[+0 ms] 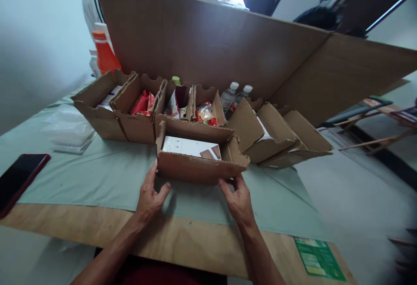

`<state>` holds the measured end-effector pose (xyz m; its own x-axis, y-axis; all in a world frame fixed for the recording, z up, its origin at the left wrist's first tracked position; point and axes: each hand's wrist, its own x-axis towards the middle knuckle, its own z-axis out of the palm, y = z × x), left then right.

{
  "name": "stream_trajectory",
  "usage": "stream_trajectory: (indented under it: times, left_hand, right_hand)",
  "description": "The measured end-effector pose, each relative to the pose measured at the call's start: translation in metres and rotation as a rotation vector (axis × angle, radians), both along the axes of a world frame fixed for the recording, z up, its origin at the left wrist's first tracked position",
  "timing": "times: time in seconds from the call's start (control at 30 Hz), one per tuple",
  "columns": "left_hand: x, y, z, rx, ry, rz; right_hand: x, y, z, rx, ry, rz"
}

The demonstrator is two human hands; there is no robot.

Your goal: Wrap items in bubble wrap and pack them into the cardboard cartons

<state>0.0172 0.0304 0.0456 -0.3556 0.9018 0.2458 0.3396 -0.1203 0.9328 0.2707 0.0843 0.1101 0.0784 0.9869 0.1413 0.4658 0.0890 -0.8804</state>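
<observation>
In front of me is a long open cardboard box [202, 171] with a white carton [184, 147] lying inside it. The carton has brown shapes at one end. My left hand [152, 194] is at the box's left end, fingertips against the side and thumb spread near the lower front edge. At the lower right corner, my right hand [237, 196] grips the box, with its thumb at the front and its fingers partly hidden. Whether the box's underside touches the cloth is hard to tell.
Behind stand several cardboard bins [138, 126] with red packets [143, 104] and other goods. Clear bottles [230, 96] and an orange bottle [106, 54] stand near a tall cardboard panel [208, 37]. Plastic bags [70, 128], a phone [22, 178] and a green leaflet [319, 259] lie on the table.
</observation>
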Motion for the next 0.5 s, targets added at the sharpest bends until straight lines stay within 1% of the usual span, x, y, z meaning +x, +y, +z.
stream_trajectory:
  times: [0.1,0.17,0.2,0.27,0.33,0.37,0.43,0.5]
  left_hand:
    - [0.005,-0.024,0.005,-0.020,0.018,-0.033]
    - [0.002,-0.045,0.006,-0.047,0.035,-0.034]
    - [-0.002,-0.054,0.006,-0.065,0.035,-0.008]
    - [-0.015,-0.063,0.009,-0.103,0.004,0.079]
    - [-0.024,-0.060,0.015,-0.111,-0.042,0.140]
    - [-0.025,-0.055,0.019,-0.103,-0.059,0.138]
    - [-0.016,-0.042,0.025,-0.084,-0.077,0.082]
    - [0.002,-0.031,0.026,-0.077,-0.083,0.002]
  right_hand:
    - [0.013,-0.036,-0.002,0.032,-0.050,-0.107]
    - [0.013,-0.057,-0.003,0.067,-0.073,-0.160]
    - [0.008,-0.064,-0.001,0.079,-0.082,-0.149]
    - [-0.008,-0.065,0.005,0.091,-0.096,-0.056]
    - [-0.021,-0.055,0.015,0.101,-0.101,0.039]
    - [-0.024,-0.048,0.020,0.111,-0.096,0.051]
    - [-0.018,-0.039,0.026,0.137,-0.096,-0.006]
    - [-0.002,-0.039,0.028,0.138,-0.125,-0.105]
